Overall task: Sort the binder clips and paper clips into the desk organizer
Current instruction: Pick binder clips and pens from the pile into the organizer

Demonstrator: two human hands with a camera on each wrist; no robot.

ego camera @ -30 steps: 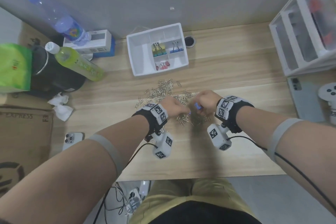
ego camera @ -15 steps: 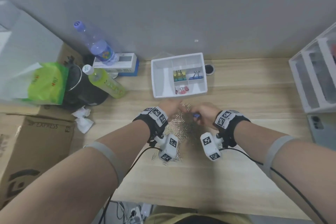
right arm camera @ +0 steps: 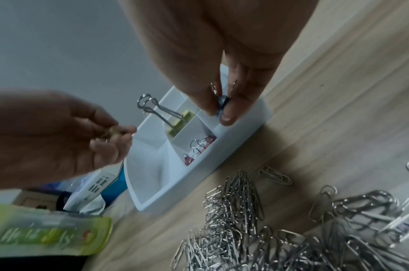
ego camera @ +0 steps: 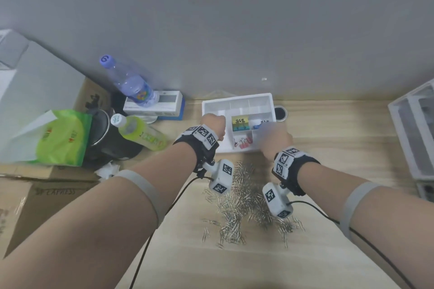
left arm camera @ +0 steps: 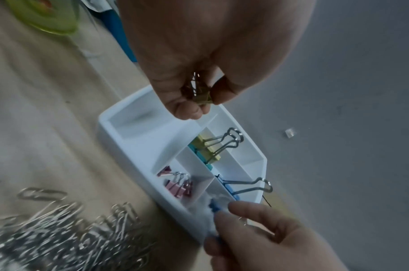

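The white desk organizer (ego camera: 211, 105) (left arm camera: 138, 146) (right arm camera: 198, 176) stands at the back of the desk. Its small compartments hold yellow and teal binder clips (ego camera: 239, 123) (left arm camera: 206, 148), a blue one (left arm camera: 231, 188) and pink ones (ego camera: 244, 144) (right arm camera: 199, 148). My left hand (ego camera: 212, 124) (left arm camera: 198, 99) hovers over the organizer's long left compartment and pinches a small gold binder clip (left arm camera: 202, 98) (right arm camera: 110, 134). My right hand (ego camera: 274, 138) (right arm camera: 219, 110) is over the organizer's right side, pinching a small blue binder clip (right arm camera: 221, 104) (left arm camera: 215, 209). A heap of silver paper clips (ego camera: 244, 209) (right arm camera: 280, 234) lies on the desk below my wrists.
Left of the organizer stand a water bottle (ego camera: 129, 80), a green drink bottle (ego camera: 141, 134), a white and blue box (ego camera: 159, 105), a black pot (ego camera: 105, 138) and a green bag (ego camera: 58, 141). A white drawer unit (ego camera: 413, 134) is at the right edge. Cardboard boxes (ego camera: 35, 202) sit at the left.
Both hands have risen from the paper clip heap and moved forward to the organizer, each carrying a small binder clip. The head view has tilted up.
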